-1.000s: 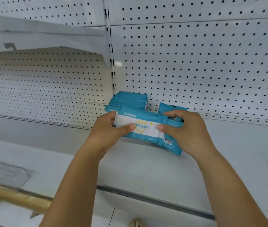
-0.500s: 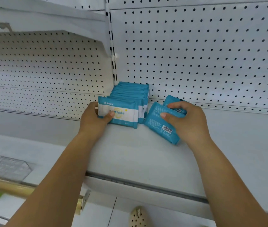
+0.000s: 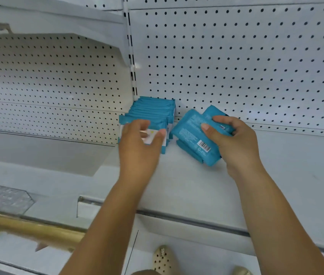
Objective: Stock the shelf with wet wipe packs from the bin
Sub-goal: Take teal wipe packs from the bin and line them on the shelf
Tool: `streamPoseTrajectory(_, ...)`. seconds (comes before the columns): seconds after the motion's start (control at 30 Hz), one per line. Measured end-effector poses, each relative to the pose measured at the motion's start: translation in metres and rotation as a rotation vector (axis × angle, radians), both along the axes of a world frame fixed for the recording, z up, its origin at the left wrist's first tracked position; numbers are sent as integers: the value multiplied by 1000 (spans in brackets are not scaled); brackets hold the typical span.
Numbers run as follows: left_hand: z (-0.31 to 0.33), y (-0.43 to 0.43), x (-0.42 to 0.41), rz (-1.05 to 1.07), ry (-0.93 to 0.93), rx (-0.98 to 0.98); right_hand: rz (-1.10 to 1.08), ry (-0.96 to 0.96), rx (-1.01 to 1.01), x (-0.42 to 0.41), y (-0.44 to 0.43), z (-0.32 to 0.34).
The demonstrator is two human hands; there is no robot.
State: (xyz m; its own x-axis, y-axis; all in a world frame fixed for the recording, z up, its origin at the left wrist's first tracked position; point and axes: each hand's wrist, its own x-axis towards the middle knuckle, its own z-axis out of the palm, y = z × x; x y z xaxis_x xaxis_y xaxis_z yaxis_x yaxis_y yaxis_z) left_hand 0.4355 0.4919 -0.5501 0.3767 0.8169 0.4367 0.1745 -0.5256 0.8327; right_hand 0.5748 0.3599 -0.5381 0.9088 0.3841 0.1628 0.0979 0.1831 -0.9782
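**Q:** Fig. 1. How do the hands and the wipes stand?

**A:** The row (image 3: 153, 112) of blue packs stands on edge at the back of the shelf (image 3: 177, 185), against the pegboard (image 3: 236, 66). The left hand (image 3: 140, 147) curves round the front pack (image 3: 163, 148), thumb on its face; blur hides whether it grips. The right hand (image 3: 234, 143) clasps a tilted bundle (image 3: 190, 133) of packs just right of the row. The bin is not in view.

**Q:** What could go wrong?

**A:** Unsupported, the upright row may topple forward. The bundle, clasped one-handed, may fan out and shed a pack. Pushed in askew, it could knock the row over.

**Q:** Any legible writing?

**A:** A barcode (image 3: 203, 146) and fine white print show on the bundle's back, too small to read. The front pack's white label with a yellow mark is blurred. No brand can be read.
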Motion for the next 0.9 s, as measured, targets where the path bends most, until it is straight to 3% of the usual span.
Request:
streamPoseTrajectory(0.1,13,-40,21,-206,-25,-447,39,81,190,-4,-13,6)
streamPoseTrajectory(0.17,19,-52,33,-407,-161,-772,69,94,225,-7,-23,7)
streamPoseTrajectory(0.23,19,-63,40,-547,-314,-915,92,72,182,-8,-33,5)
streamPoseTrajectory(0.4,0,-77,53,-500,-455,-840,-54,-149,-148,5,-57,-5)
streamPoseTrajectory(0.5,-5,-84,62,-388,-474,-684,-168,-245,-296,12,-74,1)
streamPoseTrajectory(0.63,-4,-103,74,-427,-449,-562,184,85,-220,9,-87,3)
streamPoseTrajectory(0.77,-6,-110,77,-550,-289,-497,198,294,-103,15,-97,4)
streamPoseTrajectory(0.9,-5,-113,76,-658,-141,-430,181,322,-3,23,-102,5)
